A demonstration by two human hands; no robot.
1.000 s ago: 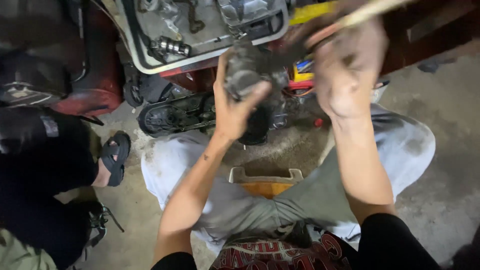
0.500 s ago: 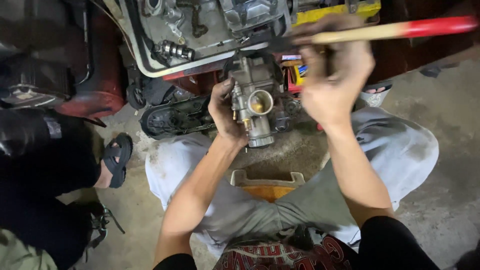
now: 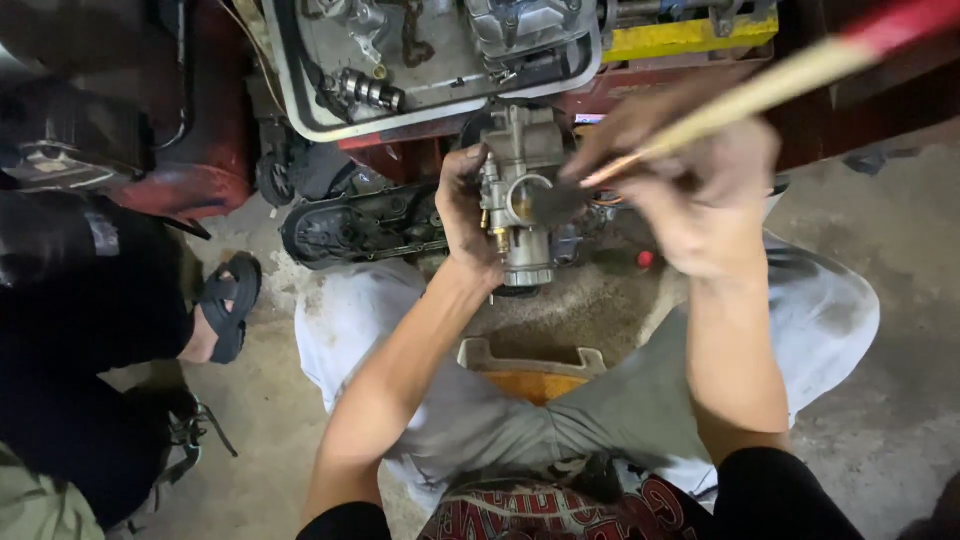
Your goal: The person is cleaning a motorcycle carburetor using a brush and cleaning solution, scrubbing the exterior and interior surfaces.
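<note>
Left hand (image 3: 468,215) wrapped around a metal carburettor (image 3: 520,195), held up with its round bore facing the camera; right hand (image 3: 705,195) closed on a brush (image 3: 770,85) with a pale, red-ended handle, bristles at the bore. Just beyond both hands, a tray of engine parts (image 3: 300,100). Below the wrists, an orange container (image 3: 530,372) between the knees. Far left of the left hand, a sandalled foot (image 3: 225,305)

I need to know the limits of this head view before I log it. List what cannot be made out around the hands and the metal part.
- Brush: head view; bristle tip blurred by motion, red handle end cut off by the top edge.
- Right hand: blurred, so its grip is unclear.
- Carburetor: far side hidden by the left hand.
- Orange container: contents hidden by the knees.
</note>
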